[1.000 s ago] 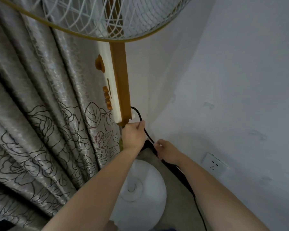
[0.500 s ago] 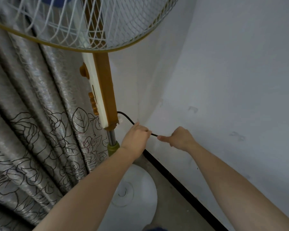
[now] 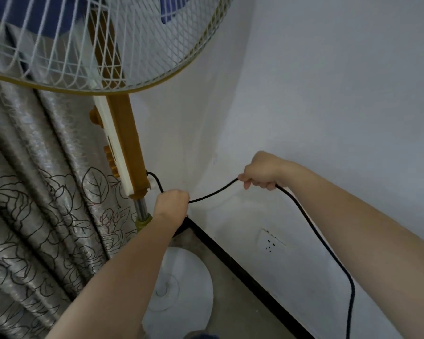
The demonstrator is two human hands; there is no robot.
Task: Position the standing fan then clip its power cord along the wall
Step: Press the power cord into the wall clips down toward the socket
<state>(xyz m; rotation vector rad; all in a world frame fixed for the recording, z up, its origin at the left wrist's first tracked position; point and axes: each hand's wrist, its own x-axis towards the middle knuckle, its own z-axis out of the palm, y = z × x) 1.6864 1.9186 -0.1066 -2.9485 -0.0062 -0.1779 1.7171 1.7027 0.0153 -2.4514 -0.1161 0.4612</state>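
- The left hand [image 3: 172, 204] is curled into a fist around the power cord [image 3: 213, 193], close to where the cord leaves the bottom of the fan's control column [image 3: 123, 145].
- The right hand [image 3: 261, 171] is also closed on the cord, further along it, with the fingers [image 3: 255, 184] wrapped underneath; it is raised near the wall [image 3: 328, 106], though I cannot tell whether it touches.
- Between the two hands the cord hangs in a shallow sag; past the right hand it drops in a long loose curve beside the right forearm and runs out of the bottom of the view.
- Judged from this, the positioning step looks done: the standing fan [image 3: 103, 42] stands in the corner, its round white base [image 3: 181, 285] on the floor beside the curtain [image 3: 39, 192].
- The step in hand seems to be straightening the cord and choosing its line along the wall.
- No clip shows on the wall or in either hand, so the clipping is not yet begun.
- The next move probably calls for laying the cord flat to the wall, likely toward the wall socket [image 3: 269, 242] low down above the black skirting [image 3: 242, 272], with one hand freed to fetch a clip.
- The cord is thin, black, round and limp; it will slump wherever it is not held.
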